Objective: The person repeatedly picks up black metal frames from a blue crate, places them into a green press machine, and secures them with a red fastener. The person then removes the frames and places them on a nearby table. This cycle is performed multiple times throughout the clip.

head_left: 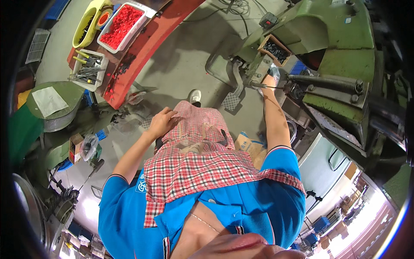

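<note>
My left hand rests on the red checked apron over my lap, its fingers loosely bent and apart, with nothing seen in them. At the end of my outstretched right arm, my right hand is in among the parts of the green machine. Its fingers are mostly hidden, so whether they hold anything cannot be made out. Clear plastic shows right beside that hand. Just beyond it, an open carton of small dark parts sits against the machine. A metal rod and a long spring lie to the hand's right.
A foot pedal stands on the floor ahead. At far left, a red table bears a white bin of red pieces, a tray of pliers and a yellow container. A round green stool stands left; a brown sack lies beside me.
</note>
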`<state>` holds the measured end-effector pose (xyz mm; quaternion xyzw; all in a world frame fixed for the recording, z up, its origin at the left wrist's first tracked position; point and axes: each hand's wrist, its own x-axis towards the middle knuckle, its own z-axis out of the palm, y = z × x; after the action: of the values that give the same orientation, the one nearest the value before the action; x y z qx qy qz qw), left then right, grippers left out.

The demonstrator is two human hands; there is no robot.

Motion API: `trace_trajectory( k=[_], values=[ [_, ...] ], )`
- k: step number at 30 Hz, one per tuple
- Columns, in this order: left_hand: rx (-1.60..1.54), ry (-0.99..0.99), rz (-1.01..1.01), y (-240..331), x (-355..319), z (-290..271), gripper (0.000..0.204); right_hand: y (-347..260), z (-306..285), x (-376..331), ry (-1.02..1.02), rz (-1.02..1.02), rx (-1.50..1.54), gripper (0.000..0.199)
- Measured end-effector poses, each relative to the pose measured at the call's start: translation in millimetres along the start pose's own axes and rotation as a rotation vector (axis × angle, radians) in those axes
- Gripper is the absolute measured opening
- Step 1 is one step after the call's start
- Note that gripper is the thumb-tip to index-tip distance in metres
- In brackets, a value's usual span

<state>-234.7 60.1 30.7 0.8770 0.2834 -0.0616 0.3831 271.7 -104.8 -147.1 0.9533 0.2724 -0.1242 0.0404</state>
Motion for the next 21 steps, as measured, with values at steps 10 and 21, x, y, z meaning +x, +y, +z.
trace_trajectory(
  k=[10,21],
  values=[
    [0.052,-0.034,0.217,36,82,1,0.025,25,-13,-9,-0.015,-0.048,0.237,0.023],
    [-0.339,0.021,0.384,153,192,102,0.028,54,-65,-71,-0.491,0.009,1.462,0.022]
  ],
)
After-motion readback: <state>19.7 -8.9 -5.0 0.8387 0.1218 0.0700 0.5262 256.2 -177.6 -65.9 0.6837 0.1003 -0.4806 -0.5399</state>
